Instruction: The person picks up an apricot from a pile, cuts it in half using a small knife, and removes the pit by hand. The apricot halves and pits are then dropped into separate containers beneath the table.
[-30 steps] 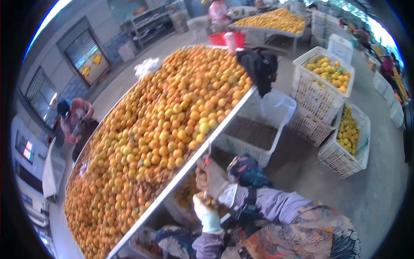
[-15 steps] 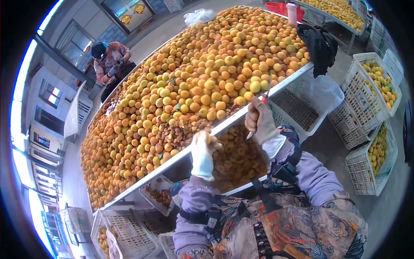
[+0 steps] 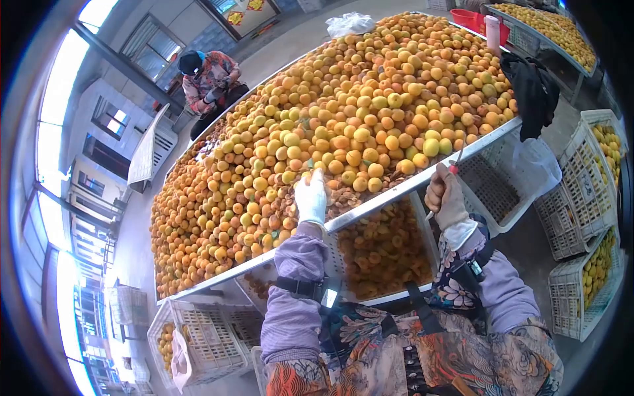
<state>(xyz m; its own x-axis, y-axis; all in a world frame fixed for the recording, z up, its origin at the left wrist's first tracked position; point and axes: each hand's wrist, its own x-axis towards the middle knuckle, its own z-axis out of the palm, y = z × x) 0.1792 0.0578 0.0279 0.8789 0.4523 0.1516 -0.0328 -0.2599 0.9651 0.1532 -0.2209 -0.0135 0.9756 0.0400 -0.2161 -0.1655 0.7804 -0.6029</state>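
Observation:
A long metal table (image 3: 422, 179) carries a deep heap of orange and yellow apricots (image 3: 343, 112). My left hand (image 3: 311, 197), in a white glove, reaches over the table's near rim onto the fruit at the heap's edge; whether it grips one I cannot tell. My right hand (image 3: 446, 195), gloved in beige, is closed around a small red-handled knife (image 3: 454, 169) just below the rim. Under the rim, between my hands, a white crate (image 3: 380, 247) holds halved apricots.
White plastic crates (image 3: 581, 191) with yellow fruit stand on the floor at the right, an empty one (image 3: 492, 191) lies near my right hand. A black garment (image 3: 531, 92) hangs off the table corner. Another person (image 3: 208, 79) sits at the far side. More crates (image 3: 198, 336) stand lower left.
My left hand rose from below the rim up onto the heap. My right hand stayed near the rim with the knife. My view swung left along the table.

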